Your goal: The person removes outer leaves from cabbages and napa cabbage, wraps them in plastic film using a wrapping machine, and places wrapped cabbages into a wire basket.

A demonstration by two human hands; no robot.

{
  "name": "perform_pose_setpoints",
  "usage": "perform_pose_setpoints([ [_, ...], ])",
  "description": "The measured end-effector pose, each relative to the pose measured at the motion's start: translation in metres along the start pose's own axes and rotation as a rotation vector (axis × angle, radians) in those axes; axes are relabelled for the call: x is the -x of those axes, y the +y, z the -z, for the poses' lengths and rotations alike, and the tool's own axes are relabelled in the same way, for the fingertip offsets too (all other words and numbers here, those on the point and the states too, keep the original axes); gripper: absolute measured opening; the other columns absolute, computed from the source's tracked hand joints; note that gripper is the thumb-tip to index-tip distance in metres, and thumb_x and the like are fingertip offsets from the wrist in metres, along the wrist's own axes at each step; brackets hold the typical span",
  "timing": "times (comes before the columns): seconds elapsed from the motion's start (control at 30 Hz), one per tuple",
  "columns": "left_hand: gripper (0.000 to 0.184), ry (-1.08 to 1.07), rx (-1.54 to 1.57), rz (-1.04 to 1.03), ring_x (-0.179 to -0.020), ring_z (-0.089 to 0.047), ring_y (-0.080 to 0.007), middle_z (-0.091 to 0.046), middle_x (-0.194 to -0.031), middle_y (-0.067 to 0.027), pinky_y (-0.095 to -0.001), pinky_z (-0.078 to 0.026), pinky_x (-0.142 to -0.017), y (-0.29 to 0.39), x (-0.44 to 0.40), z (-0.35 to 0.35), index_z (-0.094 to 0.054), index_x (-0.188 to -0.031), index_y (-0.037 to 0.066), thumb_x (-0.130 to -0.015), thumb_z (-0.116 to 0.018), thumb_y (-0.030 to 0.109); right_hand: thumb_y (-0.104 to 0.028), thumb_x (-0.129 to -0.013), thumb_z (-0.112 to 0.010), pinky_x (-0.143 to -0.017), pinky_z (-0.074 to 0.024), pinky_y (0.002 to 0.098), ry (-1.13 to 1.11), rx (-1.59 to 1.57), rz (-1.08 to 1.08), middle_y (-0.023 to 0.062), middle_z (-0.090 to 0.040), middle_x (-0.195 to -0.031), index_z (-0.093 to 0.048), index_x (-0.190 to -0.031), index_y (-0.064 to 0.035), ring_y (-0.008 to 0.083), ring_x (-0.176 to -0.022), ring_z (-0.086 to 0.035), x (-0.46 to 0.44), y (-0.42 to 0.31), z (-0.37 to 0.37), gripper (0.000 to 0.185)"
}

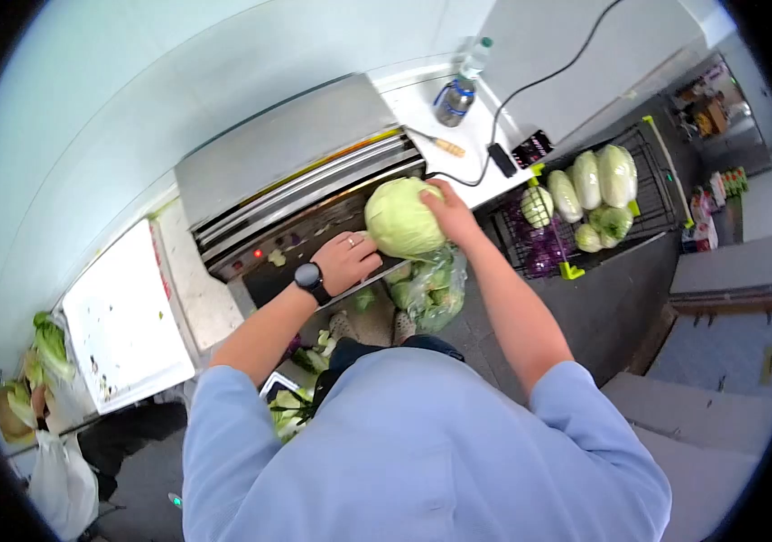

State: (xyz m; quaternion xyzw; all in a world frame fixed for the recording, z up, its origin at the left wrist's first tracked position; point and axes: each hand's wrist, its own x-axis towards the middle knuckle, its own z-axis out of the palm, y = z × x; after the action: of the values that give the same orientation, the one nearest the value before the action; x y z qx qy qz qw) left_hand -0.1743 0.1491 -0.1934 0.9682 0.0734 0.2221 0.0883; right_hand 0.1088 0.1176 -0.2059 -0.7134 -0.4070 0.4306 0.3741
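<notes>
A round pale green cabbage (402, 218) is held over the front edge of a metal wrapping machine (300, 194). My right hand (447, 212) grips it from the right, with fingers over its upper side. Close against the cabbage's lower left is my left hand (347, 262), with a ring and a dark watch (310, 278). Its fingers are curled and their tips are partly hidden, so what they pinch cannot be made out. Below the cabbage hangs a clear plastic bag (437, 287) with green vegetables inside.
To the right stands a black wire basket (657, 185) with several wrapped Chinese cabbages (587, 179). A bottle (455, 99), a wooden-handled tool (448, 146) and a black cable (544, 79) lie behind. A white board (124, 316) is at left, near another person's hand (39, 400).
</notes>
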Motion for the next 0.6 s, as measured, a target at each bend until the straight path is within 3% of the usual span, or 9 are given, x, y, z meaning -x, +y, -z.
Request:
perform_pose_setpoints([
  [0.13, 0.016, 0.208, 0.089, 0.306, -0.088, -0.062, -0.0327, -0.059, -0.092, -0.0113, -0.0411, -0.053, -0.075, 0.012, 0.028, -0.017, -0.058, -0.088, 0.005, -0.079, -0.071, 0.005, -0.042, -0.098, -0.064, -0.092, -0.049, 0.0331, -0.009, -0.081, 0.043, 0.014, -0.067, -0.117, -0.056, -0.137, -0.0074, 0.0207, -0.105, -0.062, 0.004, -0.003, 0.001, 0.053],
  [0.23, 0.014, 0.379, 0.076, 0.55, -0.082, -0.06, -0.0352, -0.058, -0.09, -0.0122, -0.0427, -0.052, -0.071, 0.041, 0.047, -0.011, -0.058, -0.085, 0.004, -0.08, -0.071, 0.004, -0.041, -0.098, -0.063, -0.092, -0.0485, 0.0323, -0.061, -0.126, -0.018, 0.0129, -0.067, -0.117, -0.057, -0.136, -0.0069, 0.0195, -0.105, -0.062, -0.005, -0.003, 0.012, 0.051],
  [0.27, 0.013, 0.48, 0.076, 0.629, -0.08, -0.06, -0.0355, -0.058, -0.086, -0.0126, -0.042, -0.051, -0.069, 0.053, 0.055, -0.006, -0.059, -0.084, 0.003, -0.083, -0.072, 0.003, -0.039, -0.102, -0.057, -0.097, -0.0462, 0.0302, -0.047, -0.079, -0.004, 0.0091, -0.067, -0.12, -0.057, -0.136, -0.0034, 0.0177, -0.109, -0.06, -0.005, -0.006, 0.016, 0.049],
  [0.37, 0.015, 0.538, -0.017, 0.962, -0.085, -0.062, -0.037, -0.062, -0.091, -0.0139, -0.0437, -0.051, -0.072, 0.092, 0.099, 0.008, -0.062, -0.091, 0.003, -0.083, -0.074, 0.008, -0.041, -0.104, -0.051, -0.1, -0.045, 0.0332, -0.002, -0.065, 0.049, 0.0075, -0.066, -0.121, -0.059, -0.133, -0.0017, 0.0178, -0.112, -0.06, -0.025, 0.021, 0.026, 0.05],
  [0.43, 0.023, 0.547, 0.03, 1.261, -0.088, -0.063, -0.0418, -0.064, -0.094, -0.0167, -0.0471, -0.051, -0.076, 0.124, 0.135, 0.012, -0.059, -0.102, 0.004, -0.086, -0.073, 0.014, -0.044, -0.105, -0.05, -0.103, -0.0438, 0.0363, -0.134, -0.001, 0.066, 0.0092, -0.065, -0.122, -0.058, -0.135, -0.0007, 0.0192, -0.112, -0.058, -0.072, 0.076, 0.049, 0.053],
  [0.47, 0.027, 0.595, 0.045, 1.396, -0.089, -0.063, -0.0433, -0.065, -0.095, -0.0183, -0.0475, -0.051, -0.076, 0.141, 0.155, 0.01, -0.058, -0.105, 0.004, -0.086, -0.074, 0.014, -0.044, -0.106, -0.046, -0.101, -0.0452, 0.035, -0.151, -0.11, -0.045, 0.0087, -0.065, -0.122, -0.057, -0.136, -0.0023, 0.0182, -0.113, -0.058, -0.015, 0.004, 0.031, 0.052],
  [0.5, 0.03, 0.645, 0.057, 1.533, -0.091, -0.063, -0.0448, -0.066, -0.096, -0.0198, -0.0479, -0.051, -0.077, 0.157, 0.174, 0.006, -0.057, -0.107, 0.004, -0.085, -0.075, 0.015, -0.044, -0.105, -0.047, -0.099, -0.0473, 0.0349, -0.205, -0.14, -0.033, 0.0093, -0.065, -0.122, -0.056, -0.137, -0.0036, 0.0184, -0.115, -0.06, -0.044, 0.039, 0.043, 0.052],
  [0.53, 0.035, 0.678, 0.038, 1.65, -0.093, -0.063, -0.046, -0.066, -0.098, -0.0212, -0.0482, -0.051, -0.077, 0.175, 0.197, 0.0, -0.055, -0.11, 0.004, -0.085, -0.076, 0.016, -0.044, -0.105, -0.046, -0.099, -0.0495, 0.0363, -0.163, -0.18, -0.001, 0.0109, -0.065, -0.125, -0.056, -0.137, -0.005, 0.0203, -0.115, -0.062, -0.022, 0.022, 0.035, 0.051],
  [0.6, 0.042, 0.707, -0.045, 1.848, -0.097, -0.064, -0.0472, -0.067, -0.102, -0.0246, -0.0489, -0.051, -0.079, 0.212, 0.242, -0.019, -0.052, -0.114, 0.004, -0.083, -0.078, 0.018, -0.045, -0.106, -0.044, -0.101, -0.0499, 0.039, -0.157, -0.343, -0.202, 0.0129, -0.062, -0.135, -0.052, -0.142, -0.0047, 0.0245, -0.121, -0.062, -0.023, 0.015, 0.036, 0.054],
])
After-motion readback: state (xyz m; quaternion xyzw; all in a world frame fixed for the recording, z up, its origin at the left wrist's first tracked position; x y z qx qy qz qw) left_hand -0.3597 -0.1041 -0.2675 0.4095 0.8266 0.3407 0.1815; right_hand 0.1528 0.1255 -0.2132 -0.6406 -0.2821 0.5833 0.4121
